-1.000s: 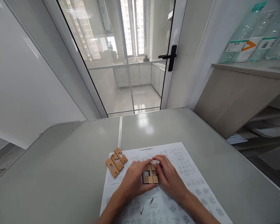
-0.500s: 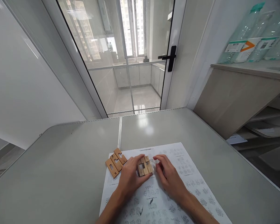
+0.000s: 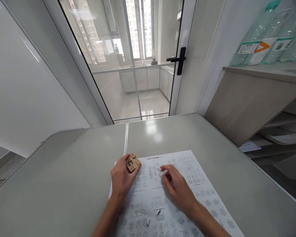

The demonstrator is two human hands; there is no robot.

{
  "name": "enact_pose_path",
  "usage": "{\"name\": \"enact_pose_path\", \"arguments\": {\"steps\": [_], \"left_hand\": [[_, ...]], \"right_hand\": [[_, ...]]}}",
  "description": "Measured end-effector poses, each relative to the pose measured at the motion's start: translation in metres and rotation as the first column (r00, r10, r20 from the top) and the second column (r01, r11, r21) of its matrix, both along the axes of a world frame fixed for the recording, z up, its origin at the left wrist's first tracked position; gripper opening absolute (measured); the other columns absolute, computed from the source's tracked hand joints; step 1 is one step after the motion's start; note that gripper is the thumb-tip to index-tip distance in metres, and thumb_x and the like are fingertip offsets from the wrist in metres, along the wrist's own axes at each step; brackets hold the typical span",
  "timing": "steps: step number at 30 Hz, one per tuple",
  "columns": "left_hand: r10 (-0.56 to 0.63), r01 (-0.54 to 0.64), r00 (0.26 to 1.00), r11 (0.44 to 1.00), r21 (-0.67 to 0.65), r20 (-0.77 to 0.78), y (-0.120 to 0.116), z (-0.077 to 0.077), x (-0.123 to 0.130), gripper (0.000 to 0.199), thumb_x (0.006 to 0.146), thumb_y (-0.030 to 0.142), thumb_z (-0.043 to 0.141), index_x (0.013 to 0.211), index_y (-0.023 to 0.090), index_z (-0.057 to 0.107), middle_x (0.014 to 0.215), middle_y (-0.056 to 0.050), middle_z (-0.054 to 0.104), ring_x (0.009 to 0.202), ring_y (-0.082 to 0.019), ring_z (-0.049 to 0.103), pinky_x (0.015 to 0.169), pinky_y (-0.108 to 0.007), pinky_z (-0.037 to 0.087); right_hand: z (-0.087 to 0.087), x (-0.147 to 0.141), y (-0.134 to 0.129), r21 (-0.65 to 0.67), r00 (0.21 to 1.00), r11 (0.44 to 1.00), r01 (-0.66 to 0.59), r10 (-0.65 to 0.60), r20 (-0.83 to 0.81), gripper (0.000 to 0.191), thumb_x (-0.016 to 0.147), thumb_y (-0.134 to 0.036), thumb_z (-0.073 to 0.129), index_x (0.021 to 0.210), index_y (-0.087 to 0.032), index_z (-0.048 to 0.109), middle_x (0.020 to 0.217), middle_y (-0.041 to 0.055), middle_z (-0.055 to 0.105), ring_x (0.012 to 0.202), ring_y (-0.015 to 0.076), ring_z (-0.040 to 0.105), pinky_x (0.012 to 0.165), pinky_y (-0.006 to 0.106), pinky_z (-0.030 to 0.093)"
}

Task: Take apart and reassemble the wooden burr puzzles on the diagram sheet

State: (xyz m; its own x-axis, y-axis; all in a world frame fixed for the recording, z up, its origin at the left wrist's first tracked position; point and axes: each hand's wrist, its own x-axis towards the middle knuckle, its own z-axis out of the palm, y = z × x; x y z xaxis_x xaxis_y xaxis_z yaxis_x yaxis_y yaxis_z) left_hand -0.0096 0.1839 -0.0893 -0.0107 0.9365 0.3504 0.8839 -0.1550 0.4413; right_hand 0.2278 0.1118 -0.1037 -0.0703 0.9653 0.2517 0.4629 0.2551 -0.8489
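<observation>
A small block of joined wooden puzzle pieces (image 3: 133, 163) sits between the thumb and fingers of my left hand (image 3: 121, 176), at the far left corner of the sheet. Little gaps show in its top. Flat numbered wooden pieces lie at this spot, now almost wholly hidden by that hand. My right hand (image 3: 177, 184) rests over the middle of the printed paper sheet (image 3: 160, 194), holding nothing that I can see. Its fingers are loosely curved, with thumb and forefinger apart.
The sheet, printed with rows of small diagrams, lies on a grey table (image 3: 64, 177). Beyond the table stands a glass door with a black handle (image 3: 180, 61). On the right, a shelf unit (image 3: 249, 102) holds clear plastic bottles (image 3: 266, 36).
My left hand has carried the wooden block left and away from me, from the middle of the sheet to over the flat numbered pieces. My right hand has barely moved.
</observation>
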Motion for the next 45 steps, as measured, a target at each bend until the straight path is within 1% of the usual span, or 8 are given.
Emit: {"name": "enact_pose_path", "arguments": {"steps": [9, 15, 17, 20, 24, 27, 32, 45], "left_hand": [[0.052, -0.054, 0.996, 0.998, -0.035, -0.068, -0.002, 0.000, 0.003, 0.053, 0.085, 0.047, 0.073, 0.131, 0.026, 0.058, 0.115, -0.008, 0.074, 0.108, -0.034, 0.068, 0.092, -0.050, 0.050], [0.012, -0.004, 0.996, 0.997, 0.083, -0.094, -0.007, 0.004, 0.007, 0.054, 0.085, 0.045, 0.074, 0.132, 0.026, 0.056, 0.130, -0.012, 0.063, 0.110, -0.036, 0.066, 0.092, -0.051, 0.052], [-0.042, 0.049, 0.998, 0.988, 0.143, -0.050, -0.012, 0.006, 0.012, 0.049, 0.089, 0.043, 0.071, 0.132, 0.026, 0.056, 0.129, -0.013, 0.059, 0.109, -0.034, 0.067, 0.087, -0.047, 0.055], [-0.285, 0.277, 0.958, 0.942, 0.191, 0.015, -0.023, 0.005, 0.023, 0.026, 0.097, 0.030, 0.060, 0.123, 0.026, 0.055, 0.110, -0.008, 0.063, 0.095, -0.024, 0.070, 0.077, -0.036, 0.056], [-0.556, 0.547, 0.831, 0.819, 0.176, 0.002, -0.039, -0.004, 0.038, 0.007, 0.097, 0.019, 0.054, 0.101, 0.024, 0.051, 0.077, 0.001, 0.063, 0.058, -0.014, 0.062, 0.054, -0.025, 0.043], [-0.654, 0.655, 0.755, 0.751, 0.083, -0.037, -0.044, -0.011, 0.044, 0.013, 0.095, 0.013, 0.051, 0.087, 0.024, 0.048, 0.061, 0.006, 0.058, 0.046, -0.011, 0.056, 0.049, -0.024, 0.035], [-0.714, 0.717, 0.697, 0.697, 0.027, -0.070, -0.043, -0.016, 0.045, 0.018, 0.090, 0.011, 0.055, 0.078, 0.023, 0.048, 0.058, 0.006, 0.062, 0.046, -0.011, 0.058, 0.050, -0.025, 0.032], [-0.710, 0.712, 0.701, 0.703, 0.000, -0.067, -0.042, -0.019, 0.044, 0.017, 0.091, 0.012, 0.057, 0.079, 0.022, 0.050, 0.060, 0.006, 0.066, 0.048, -0.011, 0.061, 0.052, -0.024, 0.032]], "right_hand": [[0.000, 0.000, 0.000, 0.003, 1.000, 1.000, -0.004, 0.004, 0.003, 0.022, 0.107, -0.027, 0.041, 0.122, -0.027, 0.057, 0.115, 0.0080, 0.067, 0.085, 0.0206, 0.070, 0.073, 0.034, 0.061], [0.001, 0.000, -0.001, -0.019, 1.000, 1.000, -0.013, 0.013, -0.007, 0.021, 0.107, -0.027, 0.041, 0.122, -0.026, 0.056, 0.114, 0.0076, 0.066, 0.086, 0.0207, 0.068, 0.075, 0.035, 0.059], [0.002, -0.001, 0.000, -0.026, 1.000, 0.999, -0.021, 0.021, -0.012, 0.021, 0.107, -0.027, 0.041, 0.121, -0.026, 0.056, 0.114, 0.0073, 0.066, 0.086, 0.0206, 0.068, 0.076, 0.035, 0.058], [0.002, -0.001, 0.000, -0.023, 1.000, 0.999, -0.025, 0.024, -0.010, 0.020, 0.107, -0.025, 0.042, 0.119, -0.026, 0.057, 0.112, 0.0062, 0.066, 0.087, 0.0205, 0.068, 0.076, 0.035, 0.057], [0.001, -0.001, 0.000, -0.005, 0.999, 0.999, -0.037, 0.037, -0.007, 0.020, 0.106, -0.023, 0.043, 0.116, -0.026, 0.060, 0.110, 0.0057, 0.067, 0.093, 0.0213, 0.068, 0.078, 0.034, 0.057], [-0.001, 0.000, 0.001, 0.004, 0.999, 0.999, -0.044, 0.044, -0.014, 0.020, 0.106, -0.021, 0.043, 0.115, -0.025, 0.060, 0.109, 0.0057, 0.068, 0.093, 0.0212, 0.068, 0.080, 0.035, 0.056], [-0.002, -0.001, 0.002, -0.005, 0.999, 0.999, -0.051, 0.051, -0.019, 0.020, 0.105, -0.019, 0.044, 0.113, -0.025, 0.061, 0.105, 0.0047, 0.069, 0.089, 0.0209, 0.068, 0.077, 0.034, 0.056], [-0.003, -0.001, 0.001, -0.014, 0.999, 0.999, -0.052, 0.052, -0.006, 0.019, 0.104, -0.019, 0.045, 0.111, -0.026, 0.061, 0.102, 0.0031, 0.070, 0.090, 0.0211, 0.068, 0.078, 0.035, 0.055]]}}
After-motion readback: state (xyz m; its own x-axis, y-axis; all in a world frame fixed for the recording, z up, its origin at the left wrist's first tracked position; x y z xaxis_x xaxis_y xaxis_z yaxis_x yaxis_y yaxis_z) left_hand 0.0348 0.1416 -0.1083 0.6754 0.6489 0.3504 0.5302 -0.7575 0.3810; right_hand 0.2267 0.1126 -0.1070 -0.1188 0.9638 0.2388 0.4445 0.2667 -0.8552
